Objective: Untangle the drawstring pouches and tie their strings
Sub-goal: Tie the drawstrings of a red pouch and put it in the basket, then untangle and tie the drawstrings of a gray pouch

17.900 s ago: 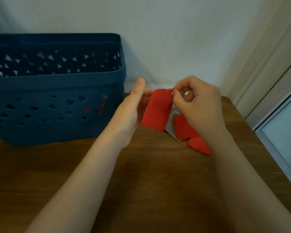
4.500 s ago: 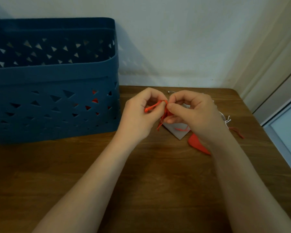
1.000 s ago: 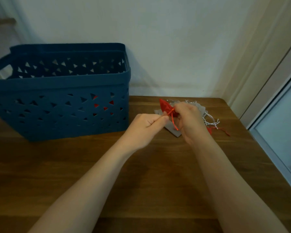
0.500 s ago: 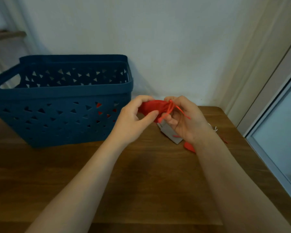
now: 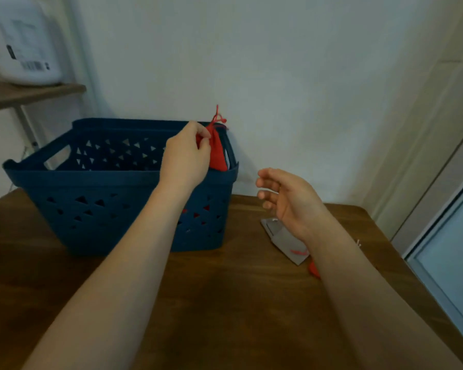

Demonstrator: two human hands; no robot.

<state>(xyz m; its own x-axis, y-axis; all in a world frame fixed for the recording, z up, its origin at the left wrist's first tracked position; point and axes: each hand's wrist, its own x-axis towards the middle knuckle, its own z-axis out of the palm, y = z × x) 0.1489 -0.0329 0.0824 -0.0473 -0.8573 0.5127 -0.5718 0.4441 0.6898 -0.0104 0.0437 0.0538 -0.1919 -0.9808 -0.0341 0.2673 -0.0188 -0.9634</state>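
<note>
From the head camera, the only view we have, our left hand pinches the red pouch near its gathered neck, and the pouch hangs just above the right end of the blue basket, its tied string sticking up above the grip. Our right hand hovers well off to the right of that grip, fingers loosely spread and holding nothing. Below it, on the worktop, lies a grey pouch with a red string end across it, and a sliver of another red pouch peeks out beside our forearm. The risks, as we judge them: the pouch hangs close to the basket's right rim, so letting go here could drop it on the rim or outside. The knot looks small; if it is loose, the drop may undo it. And our right forearm sits right over the remaining pouches, so a careless sweep could drag their strings into a fresh tangle.
</note>
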